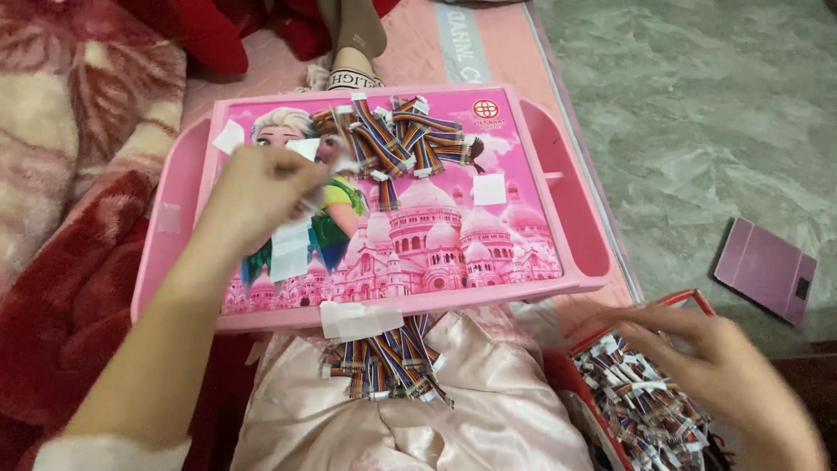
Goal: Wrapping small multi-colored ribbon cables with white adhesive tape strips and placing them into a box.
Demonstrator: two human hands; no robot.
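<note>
Bed and green marbled floor (697,131) are being seen from above, with a pink lap tray (575,218) lying across the legs as the surface. Short rainbow ribbon cables are being handled: one pile (397,139) is lying at the far edge of the tray, a second bundle (384,358) is hanging under a white tape strip (357,318) at the near edge, over pale satin cloth (488,419). A white paper strip (292,244) is being pinched by the left hand (261,187), closed around it just beside the far pile. The right hand (706,362) is being held loosely curled, grasping nothing that can be made out, fingertips resting on a red box (689,301) filled with more cable pieces (645,401). Judged step: cables are being taped or labelled in batches, with a fresh piece being fetched. The next move is probably calling for one piece to be singled out of the tangle. A pink flat case (765,270) is lying on the floor, well apart.
</note>
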